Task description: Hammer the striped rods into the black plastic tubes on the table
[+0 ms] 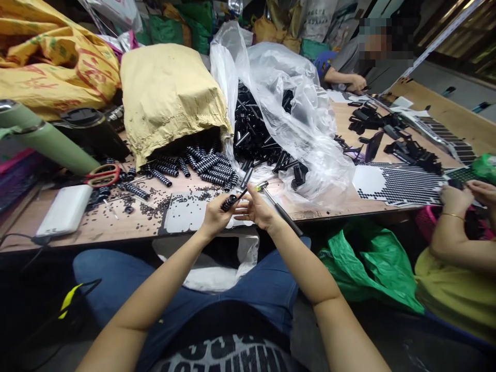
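Observation:
My left hand (215, 216) is closed round a black ribbed cylinder (228, 203), held upright-tilted just above the table's front edge. Close beside it is my right hand (260, 208), fingers bent toward the left hand. A thin dark piece (242, 195) shows at its fingertips, too small to name. Against the right hand's far side lies a hammer (282, 211) with a black handle, its end over the edge. Behind both hands is a heap of black cylinders with white rings (211, 168), spilling from a yellow sack (170, 93).
A clear plastic bag (310, 150) holds black parts (251, 121). Small black dots litter the wooden table (112, 227) around a white sheet (180, 214). Red-handled scissors (103, 175), a white box (65, 209) and a green flask (54, 139) stand left. Two other people work at right.

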The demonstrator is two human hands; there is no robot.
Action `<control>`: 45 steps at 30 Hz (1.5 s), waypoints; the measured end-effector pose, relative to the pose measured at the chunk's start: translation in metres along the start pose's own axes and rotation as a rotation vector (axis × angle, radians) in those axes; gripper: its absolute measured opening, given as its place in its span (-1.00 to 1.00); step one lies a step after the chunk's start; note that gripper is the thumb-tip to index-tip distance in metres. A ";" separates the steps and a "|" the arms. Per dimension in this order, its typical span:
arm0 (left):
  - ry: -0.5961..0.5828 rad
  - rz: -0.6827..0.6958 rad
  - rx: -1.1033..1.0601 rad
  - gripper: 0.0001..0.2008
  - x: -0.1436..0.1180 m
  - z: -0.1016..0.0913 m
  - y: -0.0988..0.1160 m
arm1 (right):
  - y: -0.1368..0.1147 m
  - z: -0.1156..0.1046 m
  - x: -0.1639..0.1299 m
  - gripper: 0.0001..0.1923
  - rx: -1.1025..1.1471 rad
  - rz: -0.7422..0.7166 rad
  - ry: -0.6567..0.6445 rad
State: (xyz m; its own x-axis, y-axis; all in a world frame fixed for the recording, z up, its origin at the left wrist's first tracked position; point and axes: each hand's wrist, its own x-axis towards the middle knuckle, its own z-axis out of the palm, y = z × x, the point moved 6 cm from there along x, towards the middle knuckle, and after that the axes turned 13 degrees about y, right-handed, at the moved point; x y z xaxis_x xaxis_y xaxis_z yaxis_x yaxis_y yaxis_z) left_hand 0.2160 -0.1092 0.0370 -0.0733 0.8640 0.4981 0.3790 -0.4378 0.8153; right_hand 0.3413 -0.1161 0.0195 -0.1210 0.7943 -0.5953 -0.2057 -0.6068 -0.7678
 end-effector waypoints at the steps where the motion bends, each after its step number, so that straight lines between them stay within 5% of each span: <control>1: -0.010 0.046 0.029 -0.79 -0.002 0.002 0.000 | 0.002 0.002 0.001 -0.30 0.030 0.016 -0.022; 3: -0.009 0.102 0.110 -0.77 -0.004 0.004 -0.007 | 0.002 -0.001 0.004 -0.35 0.046 -0.042 0.009; 5: -0.035 0.140 0.271 -0.69 -0.008 0.004 -0.021 | -0.003 -0.018 0.007 -0.31 -0.063 -0.236 0.172; 8: -0.119 0.196 0.586 -0.58 -0.022 -0.002 -0.046 | -0.008 -0.050 0.003 -0.01 -0.494 -0.580 0.483; 10: -0.128 0.200 0.672 -0.61 -0.032 -0.013 -0.058 | 0.000 -0.061 0.004 0.07 -0.799 -0.685 0.549; 17: 0.239 0.071 0.133 -0.79 -0.022 -0.051 -0.048 | 0.029 -0.064 0.011 0.09 -1.170 -0.800 0.562; 24: 0.186 -0.615 -0.625 -0.62 -0.003 -0.010 -0.052 | 0.021 -0.047 -0.014 0.19 -0.974 -0.975 0.383; 27: 0.179 -0.824 -0.781 -0.65 -0.006 0.000 -0.052 | 0.022 -0.042 -0.019 0.26 -0.923 -0.996 0.322; 35: 0.056 -0.770 -0.616 -0.56 -0.005 0.010 -0.059 | 0.027 -0.033 -0.015 0.27 -0.790 -0.997 0.282; 40: -0.022 -0.809 -0.578 -0.41 -0.010 0.006 -0.038 | 0.019 -0.020 -0.032 0.22 -0.744 -1.076 0.198; 45: -0.011 -0.913 -0.628 -0.51 -0.013 0.012 -0.020 | 0.004 0.006 -0.046 0.19 -0.748 -1.254 0.054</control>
State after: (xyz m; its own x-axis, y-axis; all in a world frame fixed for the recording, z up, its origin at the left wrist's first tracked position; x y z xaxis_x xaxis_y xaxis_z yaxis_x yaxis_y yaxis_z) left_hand 0.2208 -0.1090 0.0108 -0.0773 0.9272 -0.3665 -0.3488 0.3192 0.8812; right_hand 0.3398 -0.1546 0.0456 -0.2071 0.8107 0.5476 0.3979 0.5811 -0.7099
